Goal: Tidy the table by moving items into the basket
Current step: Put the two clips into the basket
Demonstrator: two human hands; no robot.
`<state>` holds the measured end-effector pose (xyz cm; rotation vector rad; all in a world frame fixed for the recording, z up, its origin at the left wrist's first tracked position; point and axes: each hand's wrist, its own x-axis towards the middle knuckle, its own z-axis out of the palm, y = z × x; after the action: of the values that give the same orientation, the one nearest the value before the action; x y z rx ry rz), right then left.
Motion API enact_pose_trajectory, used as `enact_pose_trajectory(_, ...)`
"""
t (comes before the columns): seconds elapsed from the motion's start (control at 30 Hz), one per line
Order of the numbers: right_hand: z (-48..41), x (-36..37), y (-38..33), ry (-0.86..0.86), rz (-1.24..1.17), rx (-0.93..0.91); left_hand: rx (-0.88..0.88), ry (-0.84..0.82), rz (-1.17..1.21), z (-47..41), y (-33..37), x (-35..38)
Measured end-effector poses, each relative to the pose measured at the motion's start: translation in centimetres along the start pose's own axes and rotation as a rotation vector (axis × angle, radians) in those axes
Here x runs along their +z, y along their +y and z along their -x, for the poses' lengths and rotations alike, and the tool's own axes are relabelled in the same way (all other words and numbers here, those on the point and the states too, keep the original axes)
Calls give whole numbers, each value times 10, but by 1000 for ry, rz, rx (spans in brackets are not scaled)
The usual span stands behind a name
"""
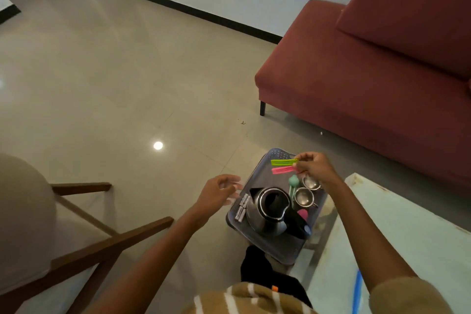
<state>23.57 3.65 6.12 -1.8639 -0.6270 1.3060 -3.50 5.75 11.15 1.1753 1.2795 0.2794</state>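
Basket (pixel 280 153): grey-blue plastic with a perforated wall. It sits low, just left of the worktop (pixel 407 224), in front of the person's knee.

Right hand (pixel 316 168): reaches over the far end of the basket. Thumb and fingers pinch 2 clips at their right ends. Green clip (pixel 283 162) is above and pink clip (pixel 282 169) just below it. They lie nearly parallel, both pointing left and held clear of the basket's contents.

Left hand (pixel 219 193): released, fingers spread and loosely bent, grasping nothing. It is just beside the basket's left rim. It is motion-blurred, so I cannot tell whether the fingertips touch the rim.

In the basket:
- Steel kettle (pixel 267 211) stands upright in the middle with its lid off, black handle toward the person.
- 2 small silver packets (pixel 243 202) lie end to end along the left wall, beside the kettle.
- Near cup (pixel 304 197) and far cup (pixel 311 182), both steel and upright, stand on the right side. The far cup is partly hidden under the right hand.
- Mint piece (pixel 293 181) with a thin stem lies between the kettle and the cups. I cannot tell what it is.
- Pink piece (pixel 302 214) and dark bottle (pixel 302 228) lie by the kettle handle.

Surroundings: red sofa (pixel 369 58) beyond the basket, wooden chair (pixel 89 237) at left, glossy tiled floor (pixel 127 84). A blue strip (pixel 356 290) lies on the worktop's near edge.
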Motion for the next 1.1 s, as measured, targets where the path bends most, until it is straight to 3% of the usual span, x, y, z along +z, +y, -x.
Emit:
enact_pose_trajectory(0.13, -68, 28, 17, 49, 230, 55, -115, 3, 31, -29, 1, 2)
enact_pose_trajectory(0.33, -119, 77, 57, -145, 561, 151, -192, -10, 59, -64, 9, 5)
enact_pose_trajectory(0.5, -145, 98, 82, -186, 693, 181, -225, 33, 83, -71, 13, 3)
enact_pose_trajectory(0.77, -166, 109, 89, -215, 781, 177, -349, 97, 143, -57, -6, -4)
enact_pose_trajectory(1.1, -166, 119, 105, -271, 834, 185, -348, 105, 125, -54, -15, -9)
